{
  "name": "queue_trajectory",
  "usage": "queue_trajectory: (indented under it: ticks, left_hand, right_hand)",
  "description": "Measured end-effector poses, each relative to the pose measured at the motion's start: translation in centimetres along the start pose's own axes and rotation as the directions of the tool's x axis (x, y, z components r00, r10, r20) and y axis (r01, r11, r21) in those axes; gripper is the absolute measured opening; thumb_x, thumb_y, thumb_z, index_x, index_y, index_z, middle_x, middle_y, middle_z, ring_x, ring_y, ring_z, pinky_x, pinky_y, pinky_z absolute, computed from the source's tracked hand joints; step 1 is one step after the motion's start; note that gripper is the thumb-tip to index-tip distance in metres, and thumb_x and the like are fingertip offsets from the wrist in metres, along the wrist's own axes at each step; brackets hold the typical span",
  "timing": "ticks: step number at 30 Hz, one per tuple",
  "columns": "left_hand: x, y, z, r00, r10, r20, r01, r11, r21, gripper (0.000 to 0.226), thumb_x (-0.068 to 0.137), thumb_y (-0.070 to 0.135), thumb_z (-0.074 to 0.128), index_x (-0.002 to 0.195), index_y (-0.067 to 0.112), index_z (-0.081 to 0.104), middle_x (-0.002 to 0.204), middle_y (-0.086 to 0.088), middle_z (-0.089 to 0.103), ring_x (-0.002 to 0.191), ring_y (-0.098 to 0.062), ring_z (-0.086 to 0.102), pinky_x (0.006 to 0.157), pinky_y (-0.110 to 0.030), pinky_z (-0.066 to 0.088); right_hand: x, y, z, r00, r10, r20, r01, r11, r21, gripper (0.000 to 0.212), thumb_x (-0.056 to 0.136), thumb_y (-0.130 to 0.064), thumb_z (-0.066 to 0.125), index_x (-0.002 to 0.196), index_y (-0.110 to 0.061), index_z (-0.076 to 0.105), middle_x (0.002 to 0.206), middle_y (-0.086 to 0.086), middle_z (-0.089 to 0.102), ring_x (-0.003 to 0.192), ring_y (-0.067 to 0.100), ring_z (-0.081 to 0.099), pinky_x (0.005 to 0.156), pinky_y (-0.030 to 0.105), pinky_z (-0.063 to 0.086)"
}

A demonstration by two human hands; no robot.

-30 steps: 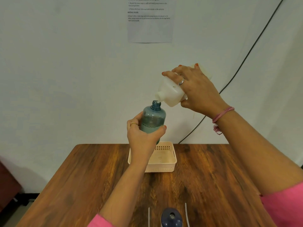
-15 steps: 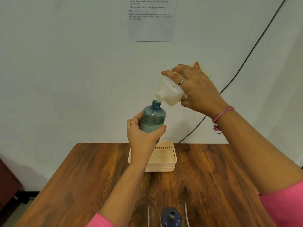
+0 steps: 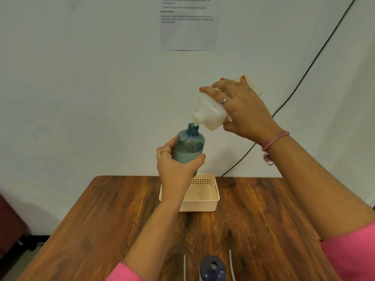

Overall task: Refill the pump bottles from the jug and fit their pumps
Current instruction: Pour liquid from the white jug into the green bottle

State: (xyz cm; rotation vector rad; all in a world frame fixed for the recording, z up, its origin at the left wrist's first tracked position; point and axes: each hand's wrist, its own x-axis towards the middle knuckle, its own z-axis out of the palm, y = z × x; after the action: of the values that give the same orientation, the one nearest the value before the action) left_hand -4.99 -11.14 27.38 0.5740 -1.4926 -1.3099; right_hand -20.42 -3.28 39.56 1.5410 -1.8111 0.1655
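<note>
The person holds a translucent blue pump bottle [image 3: 189, 146] in the air above the far middle of the wooden desk [image 3: 101, 220], the left hand [image 3: 174, 167] wrapped round its lower body with the thumb on the right side and the fingers curled round the left. The bottle stands roughly upright, its threaded neck open and without a pump. The right hand [image 3: 241, 110] grips a white plastic jug [image 3: 211, 112] from above, fingers spread over its shoulder and thumb underneath, and tips it steeply so that its spout sits just at the rim of the bottle's neck, touching or very nearly so. A pale liquid line shows a little more than halfway up the bottle, with darker, emptier space above it, so the filling of this bottle looks partly done; whether liquid is running at this instant is too fine to tell. Beneath the left hand, at the far edge of the desk, sits a cream perforated basket [image 3: 205, 199] that appears to hold nothing. At the near edge, the open mouth of a second, dark blue bottle [image 3: 212, 269] shows from above, flanked by two thin white tubes [image 3: 184, 266], possibly pump dip tubes, though the pump heads are out of view. As a judgement, this bottle needs topping up and its pump fitting, and the dark blue bottle remains unfitted; its fill cannot be seen.
</note>
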Motion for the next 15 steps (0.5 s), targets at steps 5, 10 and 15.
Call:
queue_trajectory:
  ticks: [5,10,15]
  left_hand:
    - [-0.1,-0.1,-0.1,1.0,-0.017,-0.006,0.017,1.0,0.004,0.072,0.059,0.016,0.089,0.117,0.035,0.049,0.122,0.005,0.053,0.105,-0.008,0.058,0.078,-0.023,0.057]
    - [-0.2,-0.2,-0.4,0.999,-0.034,-0.009,0.034,0.999,0.019,0.074,0.06,0.017,0.089,0.119,0.035,0.048,0.121,0.006,0.053,0.105,-0.007,0.057,0.081,-0.027,0.058]
    - [-0.3,-0.7,-1.2,0.998,-0.057,-0.025,0.058,0.998,0.027,0.075,0.06,0.018,0.089,0.121,0.032,0.049,0.122,0.005,0.053,0.107,-0.009,0.057,0.085,-0.031,0.058]
  right_hand:
    - [-0.2,-0.1,0.3,1.0,0.019,0.006,-0.019,1.0,0.01,0.091,0.071,-0.013,0.077,0.147,-0.023,0.029,0.138,0.011,0.043,0.131,0.029,0.037,0.113,0.054,0.017]
    - [-0.7,-0.9,0.8,0.997,0.077,-0.002,-0.077,0.995,0.066,0.094,0.067,-0.01,0.079,0.146,-0.024,0.03,0.137,0.01,0.044,0.128,0.029,0.04,0.113,0.052,0.018]
    - [-1.6,-2.4,2.2,0.981,0.19,0.031,-0.192,0.957,0.216,0.098,0.062,-0.011,0.081,0.145,-0.025,0.031,0.133,0.008,0.045,0.122,0.027,0.042,0.11,0.05,0.026]
